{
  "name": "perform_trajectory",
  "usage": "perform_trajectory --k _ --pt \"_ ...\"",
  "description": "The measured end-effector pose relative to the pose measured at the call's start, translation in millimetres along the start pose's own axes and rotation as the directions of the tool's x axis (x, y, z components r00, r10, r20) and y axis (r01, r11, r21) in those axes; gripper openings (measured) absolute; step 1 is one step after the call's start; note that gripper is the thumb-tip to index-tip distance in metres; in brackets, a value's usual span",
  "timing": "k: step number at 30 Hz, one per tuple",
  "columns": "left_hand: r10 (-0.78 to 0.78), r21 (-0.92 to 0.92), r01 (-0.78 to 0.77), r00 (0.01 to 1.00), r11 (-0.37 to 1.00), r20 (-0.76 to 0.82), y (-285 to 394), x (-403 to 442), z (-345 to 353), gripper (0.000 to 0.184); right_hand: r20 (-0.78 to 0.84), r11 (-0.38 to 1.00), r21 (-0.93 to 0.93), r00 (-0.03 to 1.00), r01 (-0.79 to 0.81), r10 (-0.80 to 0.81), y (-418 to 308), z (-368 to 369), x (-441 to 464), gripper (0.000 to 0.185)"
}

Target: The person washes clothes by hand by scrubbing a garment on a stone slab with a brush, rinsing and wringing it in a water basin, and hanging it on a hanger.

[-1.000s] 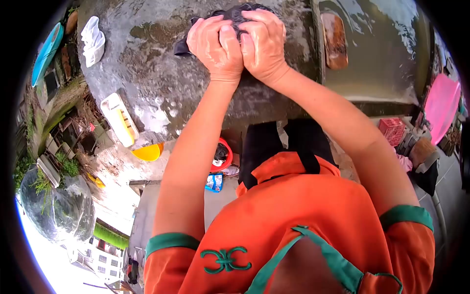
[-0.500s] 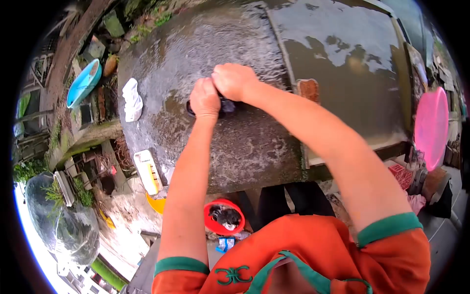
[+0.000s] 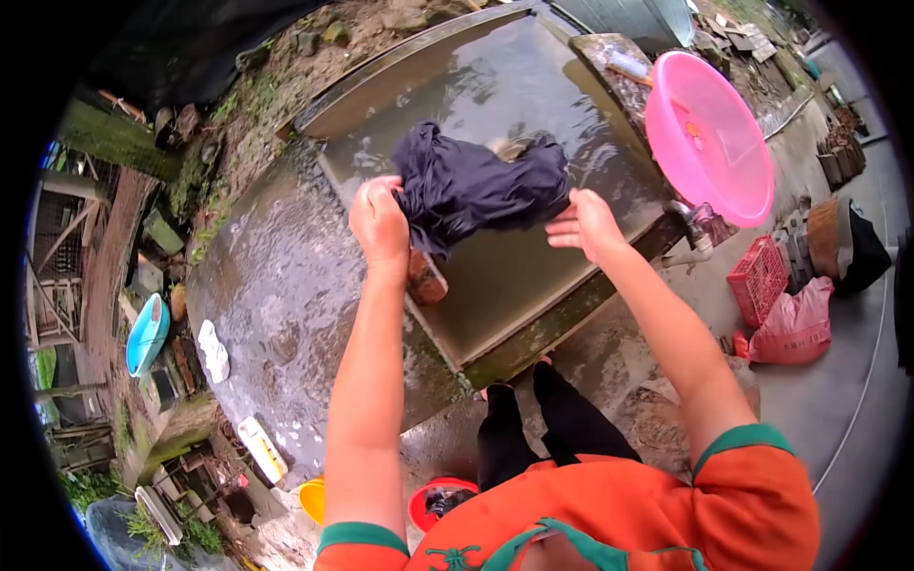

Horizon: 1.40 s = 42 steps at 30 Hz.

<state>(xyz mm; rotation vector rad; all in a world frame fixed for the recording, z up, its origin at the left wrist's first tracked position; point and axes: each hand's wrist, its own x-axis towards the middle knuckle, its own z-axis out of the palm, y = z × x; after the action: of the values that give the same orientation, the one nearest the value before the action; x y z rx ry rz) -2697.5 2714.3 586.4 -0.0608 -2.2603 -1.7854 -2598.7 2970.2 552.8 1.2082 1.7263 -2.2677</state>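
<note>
A dark, bunched garment [image 3: 476,186] stretches between my two hands, over the water-filled concrete basin [image 3: 443,347]. My left hand [image 3: 379,226] is closed on its left end. At the right end is my right hand [image 3: 592,226], with thumb and forefinger at the cloth's edge and the other fingers extended. The garment's exact kind cannot be made out. Just below its left end, a reddish-brown block [image 3: 426,278] rests on the basin's dividing rim.
A wet concrete slab [image 3: 276,285] adjoins the basin, carrying a white cloth [image 3: 213,352] and a white tray [image 3: 262,449]. A pink tub [image 3: 712,138] leans by a tap [image 3: 700,238] at right. Near my feet stands a red bucket [image 3: 419,509]; a red crate [image 3: 759,281] is farther right.
My hands were together on dark cloth at the slab; now they are apart over the basin with the garment spread between them. The view has swung right.
</note>
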Motion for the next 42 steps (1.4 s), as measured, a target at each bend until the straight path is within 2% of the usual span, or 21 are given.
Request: perform_trajectory --k 1,3,4,6,11,16,18,19,20,21,22,23,25,29,32,33,35,36,39,40,42 --pt "0.103 0.272 -0.106 0.994 0.956 0.026 -13.5 -5.3 7.7 0.025 0.009 0.987 -0.161 1.000 -0.012 0.013 5.1 -18.5 7.7 0.033" --pt "0.269 0.726 -0.294 0.951 0.622 0.154 -39.5 -14.9 20.8 0.023 0.032 0.874 -0.397 0.955 0.282 -0.294 14.0 -37.9 27.0 0.040" --pt "0.173 0.784 -0.340 0.940 0.520 0.293 -40.2 -22.4 29.4 0.025 0.073 0.766 -0.500 0.900 0.405 -0.429 21.4 -43.5 35.5 0.044" --pt "-0.228 0.727 -0.157 0.887 0.668 0.401 -10.1 -46.8 64.5 0.074 0.121 0.603 -0.642 0.839 0.474 -0.531 38.3 -30.4 51.7 0.061" --pt "-0.288 0.749 -0.305 0.786 0.588 0.546 -40.3 -73.3 125.0 0.090 0.222 0.390 -0.832 0.882 0.393 -0.415 58.9 15.0 74.5 0.077" --pt "-0.353 0.760 -0.243 0.773 0.603 0.527 -124.6 -72.3 133.2 0.072 0.265 0.386 -0.837 0.905 0.388 -0.334 79.8 19.6 99.2 0.075" --pt "-0.521 0.773 0.054 0.769 0.632 0.372 -192.5 -64.9 143.6 0.051 0.259 0.611 -0.717 0.942 0.337 -0.215 73.8 22.5 102.1 0.069" --pt "-0.630 0.761 0.241 0.729 0.603 0.268 -156.7 -53.4 141.4 0.045 0.266 0.710 -0.640 0.952 0.293 -0.152 71.1 25.6 104.7 0.066" --pt "-0.604 0.821 0.074 0.714 0.567 0.353 -144.7 -43.3 136.8 0.042 0.190 0.855 -0.467 0.970 0.227 -0.153 87.1 29.0 123.1 0.052" --pt "-0.589 0.850 -0.096 0.680 0.518 0.436 -131.9 -36.7 130.5 0.040 0.300 0.977 -0.135 0.947 0.164 -0.117 86.7 29.3 123.4 0.070" --pt "-0.339 0.559 0.092 0.871 0.824 0.356 -99.7 -39.5 114.1 0.040 0.206 0.993 -0.033 0.971 -0.116 0.120 87.9 35.3 131.3 0.073" --pt "-0.194 0.464 0.071 0.955 0.883 0.223 -86.4 -37.4 112.9 0.035 0.138 0.922 0.095 0.922 -0.376 0.362 89.0 43.1 137.6 0.078" --pt "-0.246 -0.030 0.262 0.935 0.965 0.254 -50.2 -25.1 100.9 0.022 0.268 0.897 0.217 0.907 -0.386 0.325 83.5 53.2 128.9 0.083" --pt "0.143 -0.289 -0.058 0.949 0.955 0.281 13.8 -16.8 60.8 0.018 0.594 0.797 0.363 0.779 -0.484 0.202 21.0 78.6 64.8 0.072" --pt "0.346 -0.352 -0.214 0.862 0.911 0.371 30.6 -19.2 17.9 0.015 0.475 0.881 0.257 0.846 -0.398 0.243 -9.2 103.3 19.4 0.069" --pt "0.326 -0.330 -0.196 0.856 0.923 0.401 35.6 -22.0 -0.9 0.013 0.539 0.838 0.267 0.794 -0.475 0.279 -18.0 118.2 12.2 0.059" --pt "0.358 -0.259 -0.277 0.862 0.925 0.359 28.8 -26.0 -37.8 0.014 0.832 0.773 0.427 0.538 -0.469 -0.134 1.2 151.6 42.7 0.049" --pt "0.303 -0.276 -0.230 0.918 0.933 0.258 12.8 -29.1 -54.5 0.016 0.687 0.818 0.415 0.726 -0.399 0.006 5.4 155.0 28.1 0.044" --pt "-0.043 -0.308 0.030 0.998 0.951 -0.035 -20.0 -29.6 -114.9 0.020 0.689 0.848 0.401 0.724 -0.345 -0.031 16.9 206.4 37.5 0.042" --pt "-0.163 -0.280 0.146 0.986 0.949 -0.040 -25.2 -23.8 -137.9 0.031 0.609 0.877 0.408 0.791 -0.253 -0.055 7.4 222.8 8.6 0.041" --pt "-0.294 -0.549 0.260 0.955 0.795 0.026 -43.6 -12.9 -175.8 0.043 0.716 0.879 0.341 0.698 -0.332 -0.014 6.1 264.2 9.3 0.023"
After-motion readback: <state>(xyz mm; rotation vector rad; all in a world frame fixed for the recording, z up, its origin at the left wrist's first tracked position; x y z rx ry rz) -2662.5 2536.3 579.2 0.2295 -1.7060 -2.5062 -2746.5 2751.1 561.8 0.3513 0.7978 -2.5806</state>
